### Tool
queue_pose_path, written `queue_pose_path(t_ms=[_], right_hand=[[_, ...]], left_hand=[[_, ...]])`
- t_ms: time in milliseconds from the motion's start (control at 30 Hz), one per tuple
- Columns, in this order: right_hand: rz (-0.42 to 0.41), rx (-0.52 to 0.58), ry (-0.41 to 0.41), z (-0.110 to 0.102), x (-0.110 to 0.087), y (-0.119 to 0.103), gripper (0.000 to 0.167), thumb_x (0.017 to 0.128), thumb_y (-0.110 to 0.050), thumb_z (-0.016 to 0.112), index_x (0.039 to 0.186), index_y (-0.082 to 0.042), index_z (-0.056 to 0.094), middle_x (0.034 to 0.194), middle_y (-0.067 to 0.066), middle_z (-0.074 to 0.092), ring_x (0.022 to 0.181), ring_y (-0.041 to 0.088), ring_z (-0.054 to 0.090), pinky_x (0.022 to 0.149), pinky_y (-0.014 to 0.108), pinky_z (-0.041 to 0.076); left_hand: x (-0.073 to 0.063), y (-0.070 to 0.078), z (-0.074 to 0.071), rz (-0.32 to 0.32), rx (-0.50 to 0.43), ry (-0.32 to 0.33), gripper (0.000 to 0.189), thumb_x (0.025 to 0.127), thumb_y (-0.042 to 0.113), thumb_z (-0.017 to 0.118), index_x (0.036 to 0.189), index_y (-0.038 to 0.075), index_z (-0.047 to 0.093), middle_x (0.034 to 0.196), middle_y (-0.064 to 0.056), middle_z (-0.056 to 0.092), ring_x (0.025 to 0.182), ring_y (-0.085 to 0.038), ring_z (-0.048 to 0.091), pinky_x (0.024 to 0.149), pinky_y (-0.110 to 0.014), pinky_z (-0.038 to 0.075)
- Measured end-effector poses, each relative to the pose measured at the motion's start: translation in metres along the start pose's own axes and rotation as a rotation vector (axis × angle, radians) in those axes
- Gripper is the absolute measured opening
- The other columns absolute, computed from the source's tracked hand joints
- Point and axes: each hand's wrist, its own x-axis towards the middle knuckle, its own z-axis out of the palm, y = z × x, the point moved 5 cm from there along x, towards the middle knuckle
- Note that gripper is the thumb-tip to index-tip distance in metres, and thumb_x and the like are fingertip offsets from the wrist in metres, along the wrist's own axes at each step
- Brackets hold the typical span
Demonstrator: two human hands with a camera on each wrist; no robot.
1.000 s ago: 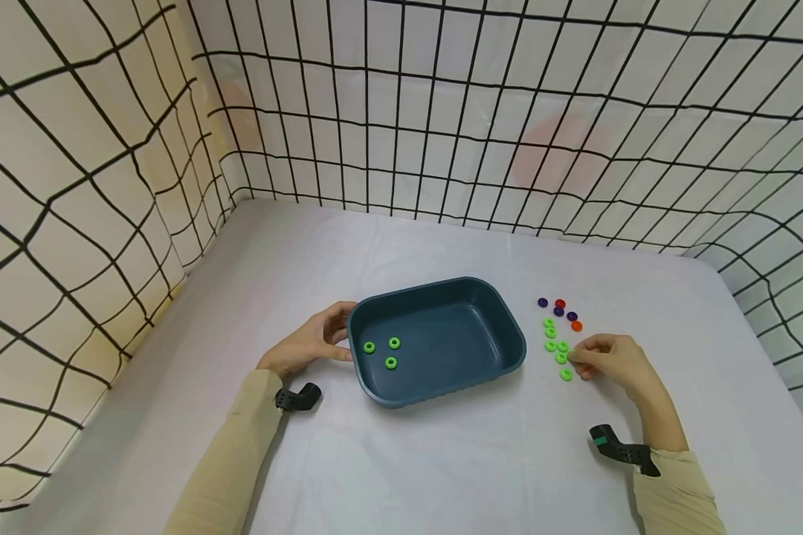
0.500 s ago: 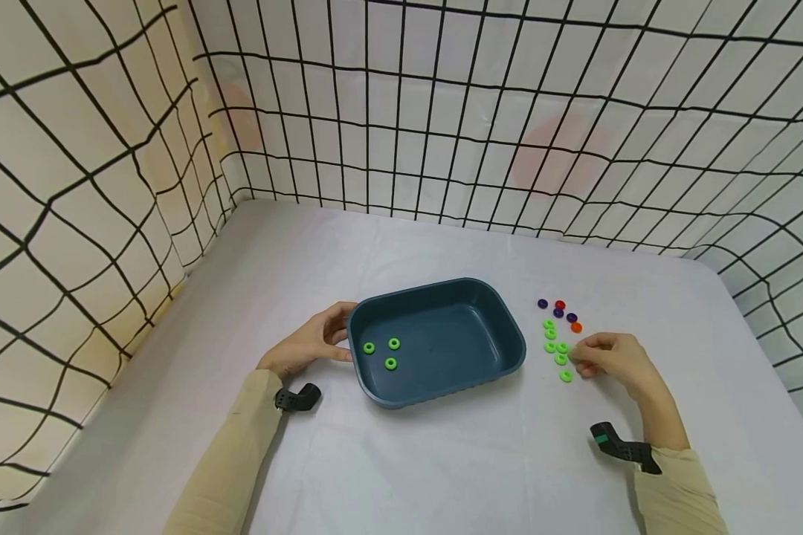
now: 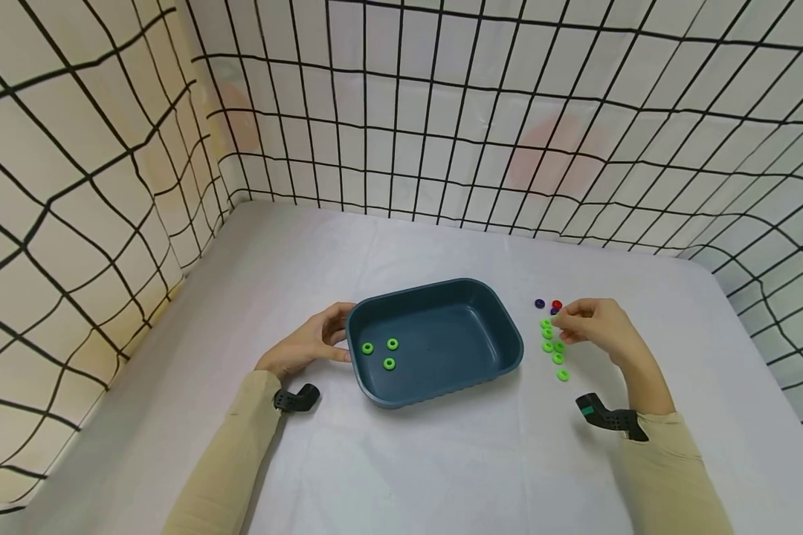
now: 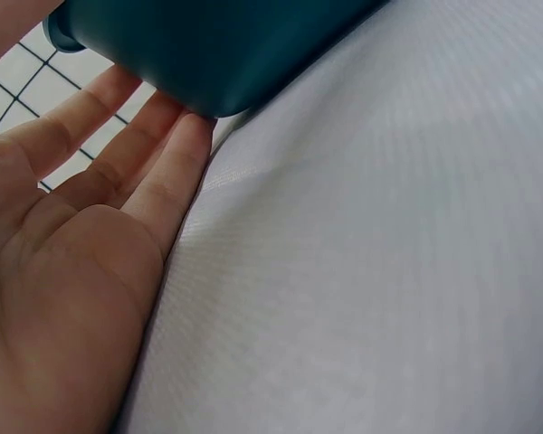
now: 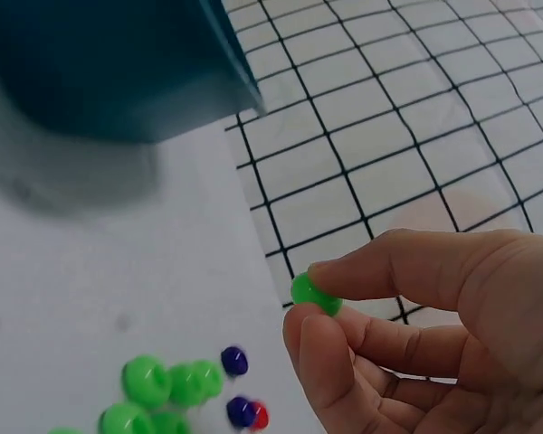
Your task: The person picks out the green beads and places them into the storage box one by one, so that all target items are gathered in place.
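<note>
My left hand (image 3: 308,345) rests its extended fingers against the left end of a dark teal plastic bin (image 3: 435,345). In the left wrist view, the fingertips (image 4: 195,131) touch the bin's outer wall low down. Three green ring beads (image 3: 392,344) lie inside the bin at its left. My right hand (image 3: 598,331) pinches a green bead (image 5: 315,295) between thumb and fingers, raised over the bead group right of the bin. Several green beads (image 3: 547,347), purple beads (image 3: 540,303) and a red bead (image 3: 557,305) lie there, partly covered by the hand.
Black grid netting (image 3: 435,134) over pale sheeting walls the back and sides. A white cloth (image 3: 401,468) covers the table. Each wrist wears a black camera mount, such as the right one (image 3: 605,416).
My right hand has risen and moved away from me and slightly left, with a green bead between its fingers. The left hand and bin stay put.
</note>
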Motion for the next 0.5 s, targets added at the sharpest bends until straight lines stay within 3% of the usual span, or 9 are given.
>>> queue_pose_path(t_ms=[267,500], right_hand=[[-0.032,-0.090,-0.009,0.000,0.010,-0.040,0.038,0.094,-0.029,0.067,0.107,0.007,0.064,0.078,0.003,0.070,0.070,0.014,0.067,0.058,0.026,0.054],[-0.099,-0.120,-0.051,0.017,0.021,-0.082,0.031,0.093,-0.026,0.068,0.102,0.003,0.067,0.081,0.007,0.071,0.072,0.018,0.070,0.071,0.028,0.058]], left_hand=[[0.003,-0.001,-0.001,0.000,0.003,-0.009,0.086,0.074,0.002,0.085,0.146,0.006,0.038,0.149,-0.015,0.042,0.137,-0.033,0.043,0.109,-0.025,0.044],[0.001,-0.001,-0.001,0.002,0.008,-0.004,0.084,0.075,0.000,0.084,0.146,0.005,0.039,0.148,-0.016,0.043,0.137,-0.033,0.044,0.108,-0.025,0.045]])
